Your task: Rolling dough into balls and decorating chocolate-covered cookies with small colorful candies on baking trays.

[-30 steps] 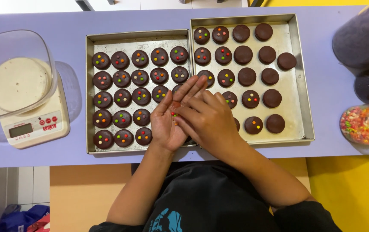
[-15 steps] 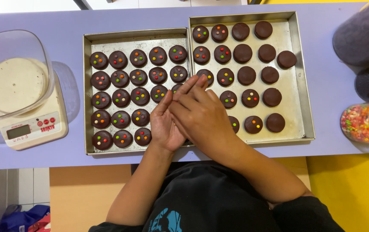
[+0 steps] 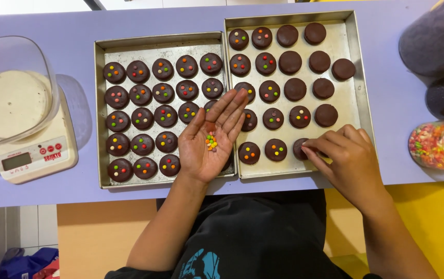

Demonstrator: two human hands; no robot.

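On the head view, a pale lilac countertop [image 3: 284,194] runs across the frame, smooth and matte; below its near edge a yellow-orange panel and a strip of white tiled floor show.

Two rectangular metal baking trays sit side by side, edges touching. Left tray [image 3: 99,108]: dull scratched steel with a raised rim, filled with rows of round, glossy dark chocolate-coated discs [image 3: 143,118], each one in view topped with small coloured candy dots. Right tray [image 3: 363,93]: same make, set slightly farther from the person; its left columns carry dotted discs, its right columns plain dark discs [image 3: 295,89] with no dots.

Left of the trays, a white digital kitchen scale [image 3: 30,160] bears a clear plastic tub [image 3: 12,93] holding a flat cream-coloured mass. At the right edge stand dark purple rounded containers [image 3: 436,44] and a clear jar of mixed coloured sprinkles [image 3: 436,145], lying tilted.

Left hand [image 3: 211,139]: palm up, fingers spread and loosely extended, hovering over the seam between the trays; a small heap of coloured candy beads [image 3: 211,142] rests in the hollow of the palm.

Right hand [image 3: 346,157]: palm down, fingertips gathered in a pinch at a disc [image 3: 300,147] in the near row of the right tray; what the fingertips pinch is too small to tell.
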